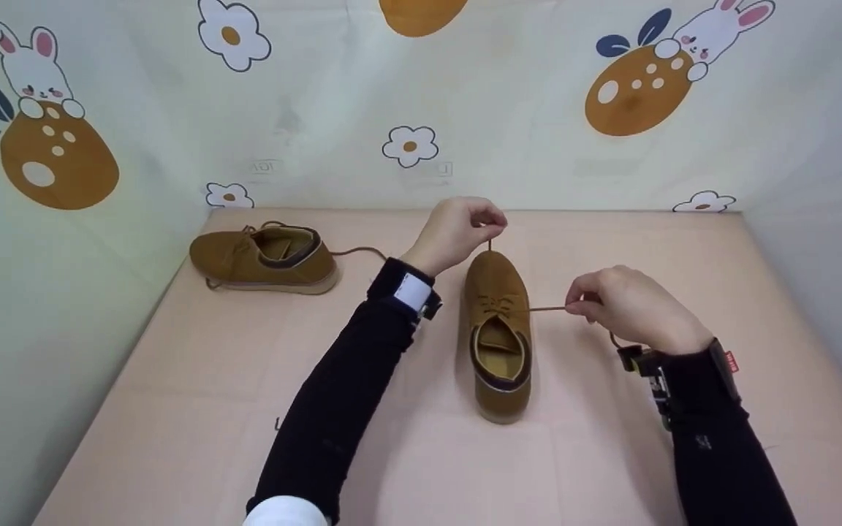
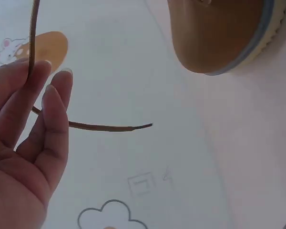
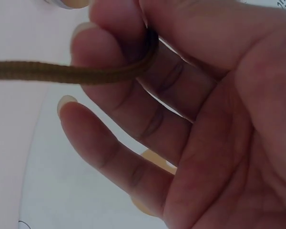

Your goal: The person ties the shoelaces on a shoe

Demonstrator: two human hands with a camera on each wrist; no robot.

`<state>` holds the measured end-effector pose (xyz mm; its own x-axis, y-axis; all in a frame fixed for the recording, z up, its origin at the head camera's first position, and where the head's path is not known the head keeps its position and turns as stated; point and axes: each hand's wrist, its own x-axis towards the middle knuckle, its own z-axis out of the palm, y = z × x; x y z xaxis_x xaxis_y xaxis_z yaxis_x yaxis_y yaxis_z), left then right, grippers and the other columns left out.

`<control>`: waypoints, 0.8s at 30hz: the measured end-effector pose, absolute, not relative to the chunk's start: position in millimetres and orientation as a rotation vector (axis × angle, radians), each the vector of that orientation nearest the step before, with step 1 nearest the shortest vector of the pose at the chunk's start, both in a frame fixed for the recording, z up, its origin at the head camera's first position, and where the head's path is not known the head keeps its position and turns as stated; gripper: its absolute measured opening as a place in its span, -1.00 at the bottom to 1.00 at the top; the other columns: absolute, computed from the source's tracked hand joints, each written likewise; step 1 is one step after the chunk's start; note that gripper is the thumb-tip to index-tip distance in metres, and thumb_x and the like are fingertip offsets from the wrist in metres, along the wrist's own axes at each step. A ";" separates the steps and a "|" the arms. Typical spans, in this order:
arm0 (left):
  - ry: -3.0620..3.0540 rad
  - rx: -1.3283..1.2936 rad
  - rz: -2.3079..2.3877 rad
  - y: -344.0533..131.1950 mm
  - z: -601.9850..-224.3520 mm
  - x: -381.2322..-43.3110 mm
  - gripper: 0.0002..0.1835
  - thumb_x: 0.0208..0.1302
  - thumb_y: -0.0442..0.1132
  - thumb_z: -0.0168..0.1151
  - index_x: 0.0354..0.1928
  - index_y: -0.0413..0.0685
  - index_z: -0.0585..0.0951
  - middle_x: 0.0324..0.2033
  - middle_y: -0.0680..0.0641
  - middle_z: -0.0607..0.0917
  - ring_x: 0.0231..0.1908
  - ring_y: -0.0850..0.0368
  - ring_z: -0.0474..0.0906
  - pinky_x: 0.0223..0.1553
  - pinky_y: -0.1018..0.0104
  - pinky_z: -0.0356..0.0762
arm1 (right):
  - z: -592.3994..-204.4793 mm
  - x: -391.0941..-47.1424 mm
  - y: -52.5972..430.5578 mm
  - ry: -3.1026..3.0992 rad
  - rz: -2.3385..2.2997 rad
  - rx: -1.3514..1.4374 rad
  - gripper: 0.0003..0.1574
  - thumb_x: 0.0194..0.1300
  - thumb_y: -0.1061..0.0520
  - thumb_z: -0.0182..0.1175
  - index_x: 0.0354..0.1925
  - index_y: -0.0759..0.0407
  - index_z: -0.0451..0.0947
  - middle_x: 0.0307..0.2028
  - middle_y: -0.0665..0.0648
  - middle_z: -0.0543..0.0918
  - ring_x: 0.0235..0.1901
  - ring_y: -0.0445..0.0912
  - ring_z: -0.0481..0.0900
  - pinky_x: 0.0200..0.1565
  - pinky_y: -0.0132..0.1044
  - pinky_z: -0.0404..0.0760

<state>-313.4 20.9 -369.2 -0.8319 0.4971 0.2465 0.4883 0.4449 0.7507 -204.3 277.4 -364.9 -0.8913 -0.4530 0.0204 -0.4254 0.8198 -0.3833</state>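
Note:
A brown lace-up shoe (image 1: 500, 281) stands upright on the table, toe pointing away from me. My left hand (image 1: 457, 232) is just beyond the toe and pinches one shoelace (image 1: 490, 245) between thumb and finger. In the left wrist view, that lace's free end (image 2: 105, 128) sticks out past the fingers of my left hand (image 2: 31, 138), and the shoe's toe (image 2: 214, 38) shows at the top. To the shoe's right, my right hand (image 1: 629, 307) pinches the other shoelace (image 1: 547, 308), drawn out sideways. The right wrist view shows this lace (image 3: 43, 72) bent into the grip of my right hand (image 3: 214, 109).
A second brown shoe (image 1: 260, 259) lies at the back left, its toe to the left, with a loose lace (image 1: 359, 250) trailing right. Behind the pinkish table cover (image 1: 194, 409) rises a pale backdrop (image 1: 509, 131) printed with bunnies and flowers.

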 end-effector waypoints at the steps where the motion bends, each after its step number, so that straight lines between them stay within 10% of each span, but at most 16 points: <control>1: 2.646 0.888 1.322 22.4 -372.0 -315.7 -0.80 0.34 -0.31 0.30 -0.02 -0.16 0.67 -0.18 -0.04 0.75 -0.15 0.19 0.66 -0.11 0.41 0.55 | -365.3 -204.5 277.0 2.925 -0.590 -0.711 -0.88 0.35 0.18 0.27 -0.33 0.00 0.69 -0.44 -0.09 0.66 -0.53 -0.20 0.52 -0.33 -0.18 0.53; 7: 2.799 0.624 0.923 13.4 -388.9 -305.4 -0.46 0.42 0.01 0.20 0.31 -0.08 0.43 0.01 -0.17 0.68 -0.03 0.00 0.63 0.01 0.20 0.53 | -366.2 -204.0 276.6 2.908 -0.590 -0.720 -0.88 0.35 0.19 0.27 -0.33 -0.01 0.70 -0.46 -0.10 0.64 -0.53 -0.20 0.51 -0.34 -0.19 0.52; 13: 2.801 0.447 0.938 -4.4 -387.6 -270.1 -0.43 0.37 0.27 0.11 -0.24 -0.14 0.69 -0.43 -0.07 0.75 -0.47 0.08 0.64 -0.39 0.24 0.52 | -365.8 -204.5 277.2 2.918 -0.559 -0.745 -0.92 0.32 0.20 0.30 -0.32 0.03 0.70 -0.48 -0.11 0.63 -0.52 -0.21 0.50 -0.33 -0.20 0.50; 24: 2.553 0.485 1.377 -6.1 -407.0 -243.6 -0.77 0.33 -0.12 0.32 -0.43 -0.08 0.71 -0.57 0.02 0.65 -0.62 0.25 0.47 -0.55 0.42 0.39 | -366.4 -204.7 283.5 2.900 -0.552 -0.689 -0.93 0.29 0.19 0.33 -0.35 0.04 0.70 -0.52 -0.05 0.62 -0.52 -0.18 0.47 -0.37 -0.22 0.46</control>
